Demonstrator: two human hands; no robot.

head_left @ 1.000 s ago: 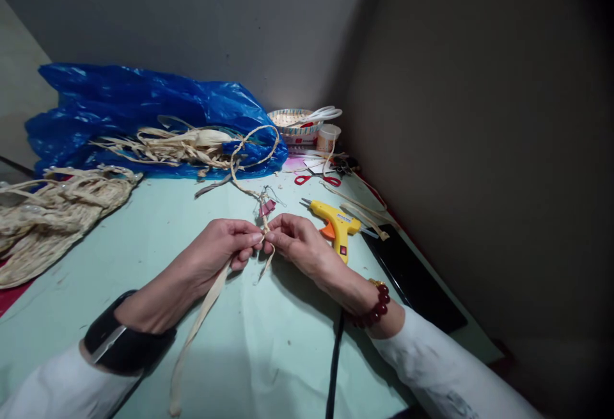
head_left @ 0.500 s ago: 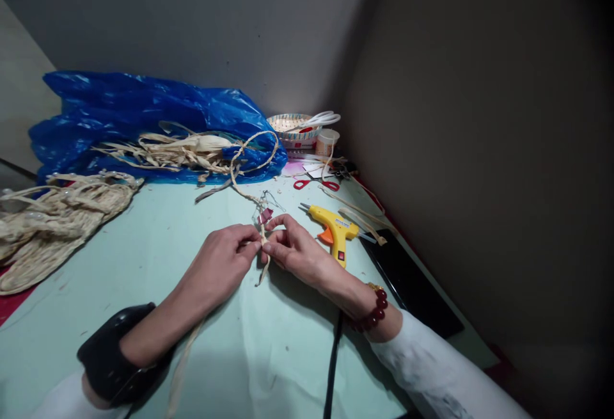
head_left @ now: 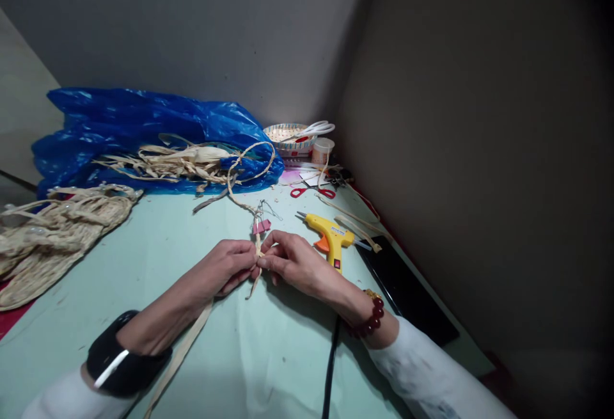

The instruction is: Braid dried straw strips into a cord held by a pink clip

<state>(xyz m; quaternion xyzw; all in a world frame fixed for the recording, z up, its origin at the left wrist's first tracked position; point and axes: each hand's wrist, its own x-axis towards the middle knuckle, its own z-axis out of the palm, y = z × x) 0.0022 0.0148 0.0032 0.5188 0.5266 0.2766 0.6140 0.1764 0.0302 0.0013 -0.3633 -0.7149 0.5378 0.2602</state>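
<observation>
My left hand (head_left: 230,265) and my right hand (head_left: 292,262) meet at mid-table, both closed in a pinch on a pale straw braid (head_left: 258,240). A pink binder clip (head_left: 261,226) grips the braid just beyond my fingertips. From there a thin braided cord (head_left: 235,192) runs back and loops over the blue bag. One short strand end (head_left: 252,286) hangs below my fingers. A long flat straw strip (head_left: 185,347) trails from under my left hand toward the near edge. My fingers partly hide the strands between them.
A yellow glue gun (head_left: 330,233) lies right of my hands, its black cable (head_left: 330,368) running nearer. Behind are red-handled scissors (head_left: 313,192), a cup (head_left: 322,150) and a basket (head_left: 283,132). A blue plastic bag (head_left: 144,112) holds straw; woven pieces (head_left: 62,233) lie left. A black tablet-like slab (head_left: 412,297) lies right.
The view has tilted slightly, so everything sits a little lower. The pink clip has turned to face me more squarely. Both hands keep pinching the braid, with the left wrist rotated slightly.
</observation>
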